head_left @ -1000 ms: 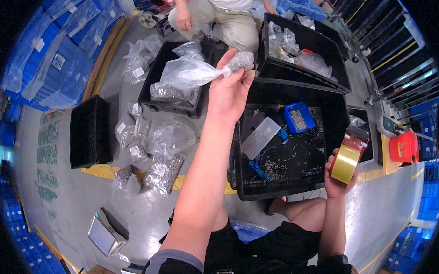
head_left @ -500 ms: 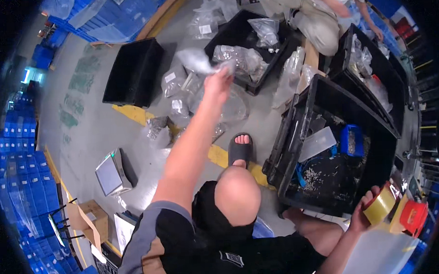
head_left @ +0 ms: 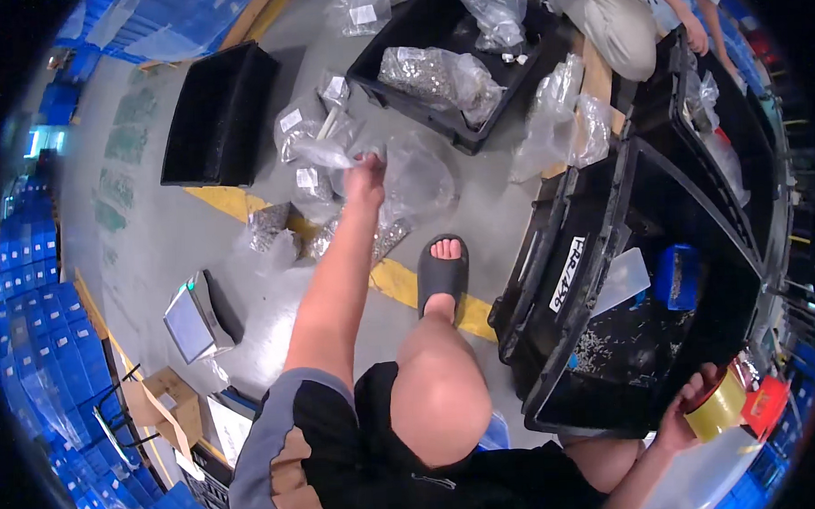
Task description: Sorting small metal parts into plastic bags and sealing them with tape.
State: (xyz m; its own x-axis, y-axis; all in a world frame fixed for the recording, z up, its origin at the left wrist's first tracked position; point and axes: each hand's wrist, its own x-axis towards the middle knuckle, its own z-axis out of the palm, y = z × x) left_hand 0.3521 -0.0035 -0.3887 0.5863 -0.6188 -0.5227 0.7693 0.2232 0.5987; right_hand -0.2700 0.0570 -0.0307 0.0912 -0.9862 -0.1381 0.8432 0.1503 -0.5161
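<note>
My left hand (head_left: 365,181) reaches out over the floor, fingers closed on a clear plastic bag (head_left: 321,153) that hangs to its left. Beneath and around it lie several clear bags with white labels (head_left: 292,121), some with small parts inside. A large, flat clear bag (head_left: 412,178) lies just right of this hand. At the lower right, my right hand (head_left: 679,417) is wrapped round a red tape dispenser (head_left: 768,405) with a wide roll of yellowish tape (head_left: 720,409). A deep black tub (head_left: 555,375) beside it contains a blue bin (head_left: 676,276), a translucent sheet and scattered small pale bits.
A black crate (head_left: 212,118) stands at the far left; another black crate (head_left: 462,140) with filled bags is ahead. A digital scale (head_left: 194,320) and a cardboard box (head_left: 170,408) are on the left. At the upper right, a co-worker's hand (head_left: 694,34) is near another black tub.
My left hand has moved left and nearer with the bag, away from the black crate ahead. My right hand keeps the tape dispenser. The whole view has shifted slightly.
</note>
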